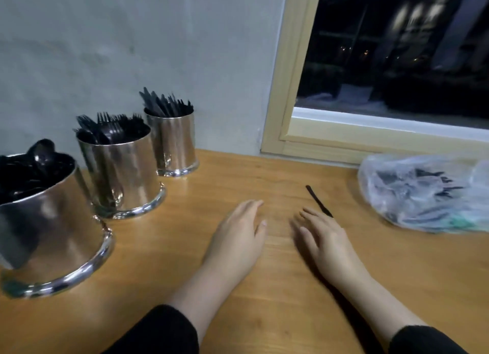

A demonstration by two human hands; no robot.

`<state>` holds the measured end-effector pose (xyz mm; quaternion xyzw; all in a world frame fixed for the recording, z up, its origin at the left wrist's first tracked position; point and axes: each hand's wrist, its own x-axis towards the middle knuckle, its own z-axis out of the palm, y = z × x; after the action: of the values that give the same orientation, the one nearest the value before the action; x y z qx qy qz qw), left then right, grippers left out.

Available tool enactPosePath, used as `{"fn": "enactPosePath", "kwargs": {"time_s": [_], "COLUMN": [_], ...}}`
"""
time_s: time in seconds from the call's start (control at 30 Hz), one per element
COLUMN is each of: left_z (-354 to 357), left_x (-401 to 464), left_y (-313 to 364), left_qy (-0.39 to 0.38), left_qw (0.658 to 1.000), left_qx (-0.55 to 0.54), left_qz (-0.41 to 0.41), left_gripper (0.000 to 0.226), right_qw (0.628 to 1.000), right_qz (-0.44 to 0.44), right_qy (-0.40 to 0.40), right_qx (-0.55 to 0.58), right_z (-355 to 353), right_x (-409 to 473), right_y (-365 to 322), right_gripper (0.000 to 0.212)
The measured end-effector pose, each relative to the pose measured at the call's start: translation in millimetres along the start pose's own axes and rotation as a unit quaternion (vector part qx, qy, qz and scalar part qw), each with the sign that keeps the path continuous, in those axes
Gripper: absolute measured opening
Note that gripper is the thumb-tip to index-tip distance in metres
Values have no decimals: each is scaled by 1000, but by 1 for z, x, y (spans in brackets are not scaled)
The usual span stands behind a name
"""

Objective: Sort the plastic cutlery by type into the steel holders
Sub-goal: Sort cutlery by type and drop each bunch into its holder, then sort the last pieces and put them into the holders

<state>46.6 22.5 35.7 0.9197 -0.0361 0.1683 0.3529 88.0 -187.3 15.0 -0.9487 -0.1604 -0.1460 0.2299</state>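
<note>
Head view: your left hand (239,229) and right hand (321,234) are lying flat and empty on the table (264,173). A knife (318,201) is lying just beyond your right fingertips. Likely light, stiff, slippery; pinch mid-handle. Holders (124,168) are standing left.

I see both forearms reaching forward, black sleeves pushed back from the wrists. My left hand (238,230) lies palm down, fingers straight and together. My right hand (324,237) lies palm down beside it, fingers relaxed, gripping nothing.

Black cutlery (116,127); shiny silver holders (124,173); orange-brown wood table (264,287); black sleeves (161,330).
</note>
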Motion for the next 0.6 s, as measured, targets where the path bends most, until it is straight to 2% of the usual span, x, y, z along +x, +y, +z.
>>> {"fn": "enactPosePath", "kwargs": {"time_s": [0.07, 0.13, 0.23, 0.33, 0.43, 0.6], "left_z": [37, 63, 86, 93, 94, 94], "left_x": [12, 23, 40, 51, 58, 72], "left_y": [5, 11, 19, 21, 19, 14], "left_qy": [-61, -104, -111, -107, -90, -71], "left_qw": [998, 992, 987, 989, 994, 996], "left_qx": [6, 71, 115, 103, 63, 58], "left_qz": [-26, -24, -3, -14, -23, 23], "left_gripper": [49, 54, 56, 54, 51, 48], "right_qw": [997, 988, 978, 981, 987, 993], "right_qz": [66, 137, 195, 185, 154, 72], "right_qy": [42, 62, 19, -1, -13, -24], "right_qx": [-28, -47, -73, -53, -44, -90], "right_z": [-4, -8, -7, -3, -3, -1], "right_x": [-1, 7, 28, 49, 61, 71], "right_y": [32, 53, 70, 81, 87, 94], "right_gripper": [39, 38, 40, 41, 28, 20]}}
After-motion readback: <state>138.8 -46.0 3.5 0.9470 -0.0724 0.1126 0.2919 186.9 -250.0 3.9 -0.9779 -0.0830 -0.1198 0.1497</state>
